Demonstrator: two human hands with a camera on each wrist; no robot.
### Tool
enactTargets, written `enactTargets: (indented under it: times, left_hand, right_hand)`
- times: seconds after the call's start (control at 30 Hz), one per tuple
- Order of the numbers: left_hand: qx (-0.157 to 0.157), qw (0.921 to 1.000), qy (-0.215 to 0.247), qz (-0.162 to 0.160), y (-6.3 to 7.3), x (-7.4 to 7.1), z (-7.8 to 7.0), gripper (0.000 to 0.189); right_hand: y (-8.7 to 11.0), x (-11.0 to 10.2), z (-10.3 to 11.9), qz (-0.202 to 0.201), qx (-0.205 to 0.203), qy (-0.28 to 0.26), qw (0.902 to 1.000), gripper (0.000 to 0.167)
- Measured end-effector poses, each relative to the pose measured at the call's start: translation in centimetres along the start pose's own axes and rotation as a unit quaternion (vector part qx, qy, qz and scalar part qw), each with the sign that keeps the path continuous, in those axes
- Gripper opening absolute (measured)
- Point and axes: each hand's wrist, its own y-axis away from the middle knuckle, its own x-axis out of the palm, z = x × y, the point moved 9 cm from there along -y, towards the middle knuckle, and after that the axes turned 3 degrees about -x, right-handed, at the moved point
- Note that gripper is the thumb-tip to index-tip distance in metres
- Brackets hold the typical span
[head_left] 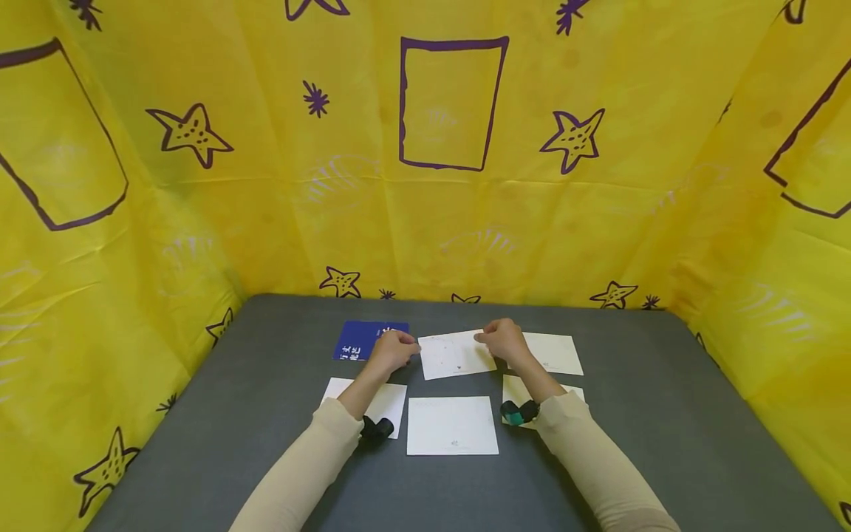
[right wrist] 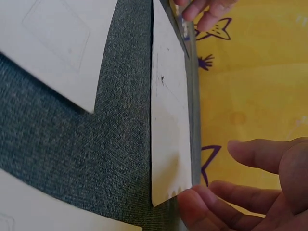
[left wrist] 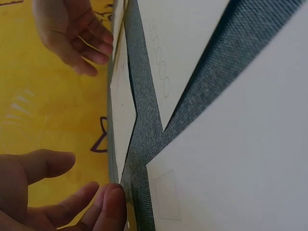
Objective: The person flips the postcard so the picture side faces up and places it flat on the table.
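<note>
Left hand: your left hand is at the middle card's left edge, fingers loosely bent, thumb held apart from them in the left wrist view; fingertips just beside the card, can't tell if touching.
Right hand: your right hand is over the middle card's upper right corner, thumb raised clear of the loosely bent fingers – contact with the card can't be told.
Middle card: the white middle card lies between your hands, just below frame centre, turned slightly, right end higher; small dark specks on it.
Top row, others: blue card with white lettering, left of centre, partly behind your left hand; cream card right of centre, partly behind your right hand.
Bottom row: left white card and right white card, both partly under your forearms in view; centre white card between them, fully visible.
Surface: dark grey table, lower half of frame.
Backdrop: yellow cloth – purple stars, upper half and both sides.
</note>
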Motion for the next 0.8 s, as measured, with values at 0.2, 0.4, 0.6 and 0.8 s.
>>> enactTargets:
  times: [0.2,0.4,0.6,0.8]
  left_hand:
    - [-0.004,0.9994,-0.032,0.014,0.2,0.9,-0.6,0.030]
    - [-0.002,0.9993,-0.036,0.013,0.2,1.5,-1.0,0.034]
    - [-0.015,0.9996,0.005,0.024,0.0,1.9,-0.8,0.033]
    - [-0.023,0.9982,0.047,0.032,0.0,2.1,-0.6,0.033]
  right_hand:
    - [0.2,-0.4,0.1,-0.004,-0.002,0.063,0.9980,0.032]
    - [0.4,-0.2,0.4,-0.003,-0.002,0.081,0.9967,0.026]
    - [0.2,-0.2,-0.2,-0.014,0.012,0.052,0.9985,0.028]
    - [0.0,-0.2,-1.4,-0.030,0.041,-0.042,0.9979,0.022]
